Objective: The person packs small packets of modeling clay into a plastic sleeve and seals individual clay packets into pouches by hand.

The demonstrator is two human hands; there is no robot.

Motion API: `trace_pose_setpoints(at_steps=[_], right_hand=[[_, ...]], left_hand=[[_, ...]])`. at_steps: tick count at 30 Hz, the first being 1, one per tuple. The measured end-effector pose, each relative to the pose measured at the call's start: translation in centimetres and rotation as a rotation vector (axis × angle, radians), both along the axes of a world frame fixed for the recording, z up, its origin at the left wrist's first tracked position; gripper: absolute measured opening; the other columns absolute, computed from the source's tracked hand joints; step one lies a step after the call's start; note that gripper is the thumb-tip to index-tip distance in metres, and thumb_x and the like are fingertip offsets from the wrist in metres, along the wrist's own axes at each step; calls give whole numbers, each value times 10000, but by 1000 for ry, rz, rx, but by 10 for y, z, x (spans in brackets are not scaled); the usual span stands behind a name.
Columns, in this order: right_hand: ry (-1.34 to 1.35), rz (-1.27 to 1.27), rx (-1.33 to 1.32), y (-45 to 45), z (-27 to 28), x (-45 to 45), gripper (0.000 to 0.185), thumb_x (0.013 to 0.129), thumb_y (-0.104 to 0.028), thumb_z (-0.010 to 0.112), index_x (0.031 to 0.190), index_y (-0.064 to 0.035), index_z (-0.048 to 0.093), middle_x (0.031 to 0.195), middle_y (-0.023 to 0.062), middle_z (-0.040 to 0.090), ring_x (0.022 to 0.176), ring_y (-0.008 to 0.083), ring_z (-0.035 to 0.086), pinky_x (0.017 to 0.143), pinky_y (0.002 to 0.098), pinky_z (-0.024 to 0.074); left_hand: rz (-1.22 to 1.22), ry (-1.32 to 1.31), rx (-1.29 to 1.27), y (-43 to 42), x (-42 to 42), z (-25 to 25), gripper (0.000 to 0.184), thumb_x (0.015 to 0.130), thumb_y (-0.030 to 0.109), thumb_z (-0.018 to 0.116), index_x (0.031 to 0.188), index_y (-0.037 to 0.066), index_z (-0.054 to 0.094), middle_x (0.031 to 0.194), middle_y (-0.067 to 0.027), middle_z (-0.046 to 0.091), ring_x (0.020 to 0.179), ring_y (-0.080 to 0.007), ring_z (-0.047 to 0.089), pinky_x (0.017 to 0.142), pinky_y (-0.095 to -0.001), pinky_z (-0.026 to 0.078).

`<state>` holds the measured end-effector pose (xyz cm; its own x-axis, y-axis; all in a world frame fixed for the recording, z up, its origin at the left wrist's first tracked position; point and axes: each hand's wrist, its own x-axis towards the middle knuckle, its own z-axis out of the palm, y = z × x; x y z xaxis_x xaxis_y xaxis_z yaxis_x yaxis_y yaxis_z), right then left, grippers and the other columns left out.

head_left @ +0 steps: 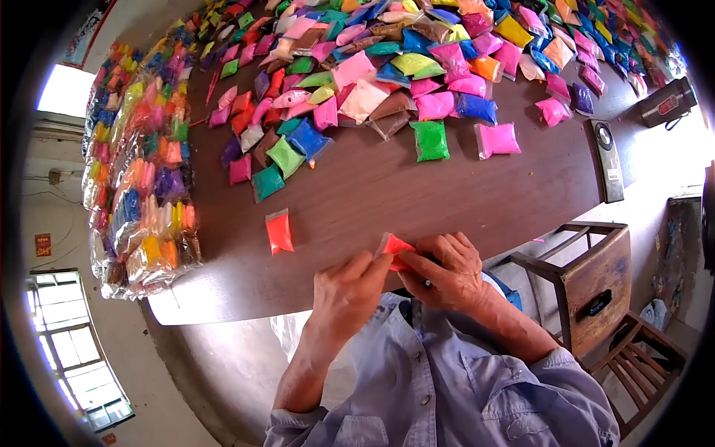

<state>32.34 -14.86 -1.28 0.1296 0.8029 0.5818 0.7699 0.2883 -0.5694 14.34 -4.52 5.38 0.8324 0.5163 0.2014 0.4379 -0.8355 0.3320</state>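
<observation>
Between my two hands, just above the table's front edge, is a small clear packet of red-orange filling [395,249]. My left hand [350,287] pinches its left side, fingers curled. My right hand [447,270] grips the other side, its fingers partly covering the packet. A similar red-orange packet [279,232] lies flat on the brown table [357,201], to the left and beyond my left hand. Farther back lie a green packet [430,141] and a pink packet [497,140], apart from the big heap.
A large heap of coloured packets [365,82] covers the table's far side. Clear bags of bundled packets [141,186] are stacked along the left edge. On the right are a long dark object with a round dial [608,160], a dark flask [666,103] and a wooden chair [596,283].
</observation>
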Motion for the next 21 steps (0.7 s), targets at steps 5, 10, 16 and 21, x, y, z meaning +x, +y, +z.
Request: trace_pose_setpoints(at_steps=[5, 10, 16, 21], right_hand=[[13, -1, 7, -1, 1, 0, 359, 767, -133, 842, 1113, -124, 743, 972, 27, 646, 767, 213, 610, 666, 359, 435], [-2, -6, -8, -2, -2, 0, 325, 759, -135, 843, 1071, -134, 753, 975, 33, 644, 774, 217, 612, 676, 361, 444], [37, -23, 12, 0, 3, -1, 306, 731, -102, 851, 1026, -132, 774, 898, 15, 652, 743, 210, 628, 668, 348, 463], [2, -12, -10, -3, -4, 0, 279, 748, -137, 843, 1011, -145, 751, 940, 25, 622, 747, 213, 599, 672, 354, 439]], left_hand=[[-87, 140, 163, 6, 4, 0, 316, 747, 59, 703, 1063, 55, 709, 810, -20, 550, 693, -171, 629, 556, -319, 520], [-111, 113, 187, 4, 2, 7, 267, 758, 62, 699, 1024, 59, 696, 796, -22, 534, 687, -174, 623, 554, -315, 513], [-85, 116, 170, 10, 1, -4, 254, 767, 65, 703, 1021, 60, 704, 795, -23, 544, 678, -177, 625, 552, -323, 512], [-104, 83, 181, 4, 3, 0, 245, 789, 70, 709, 1034, 59, 714, 785, -25, 547, 668, -180, 631, 541, -327, 508]])
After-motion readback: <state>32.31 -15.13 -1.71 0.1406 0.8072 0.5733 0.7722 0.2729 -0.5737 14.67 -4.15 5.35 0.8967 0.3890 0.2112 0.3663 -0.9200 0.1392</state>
